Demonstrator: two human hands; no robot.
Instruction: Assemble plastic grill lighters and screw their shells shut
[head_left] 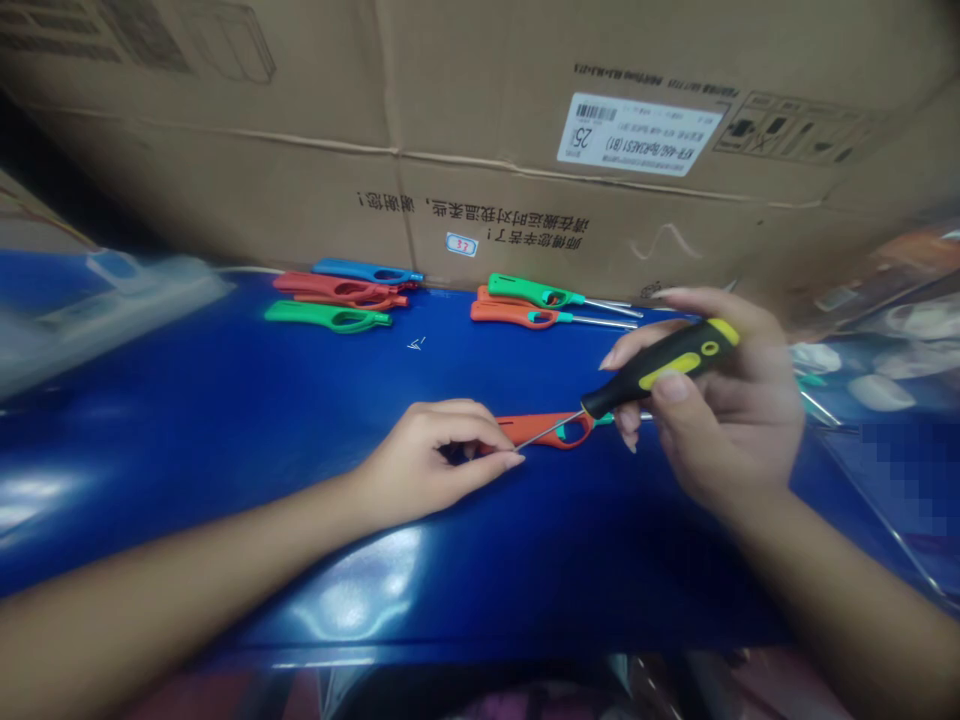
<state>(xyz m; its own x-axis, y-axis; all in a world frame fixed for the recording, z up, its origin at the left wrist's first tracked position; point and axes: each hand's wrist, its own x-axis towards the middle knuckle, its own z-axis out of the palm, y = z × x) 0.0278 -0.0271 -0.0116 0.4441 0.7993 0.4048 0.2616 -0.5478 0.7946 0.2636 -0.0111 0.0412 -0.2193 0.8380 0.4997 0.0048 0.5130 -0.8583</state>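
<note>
My right hand (pixel 720 410) grips a black-and-yellow screwdriver (pixel 660 370), its thin shaft slanting down to the left. The shaft's tip is by the thumb of my left hand (pixel 442 450). My left fingers and thumb are closed around the left end of an orange gas lighter (pixel 536 430), which lies on the blue table. This lighter has a turquoise trigger, and its metal tube points right, partly behind my right fingers. The screwdriver crosses in front of the lighter's body. Whatever else is inside my left pinch is hidden.
Behind stands a large cardboard box (pixel 300 190). Along it lie a green lighter (pixel 525 290) and an orange lighter (pixel 510 313) with metal tubes, and blue (pixel 352 268), red (pixel 322 288) and green lighter bodies (pixel 315 315). A blurred pale tray (pixel 150 310) is at left.
</note>
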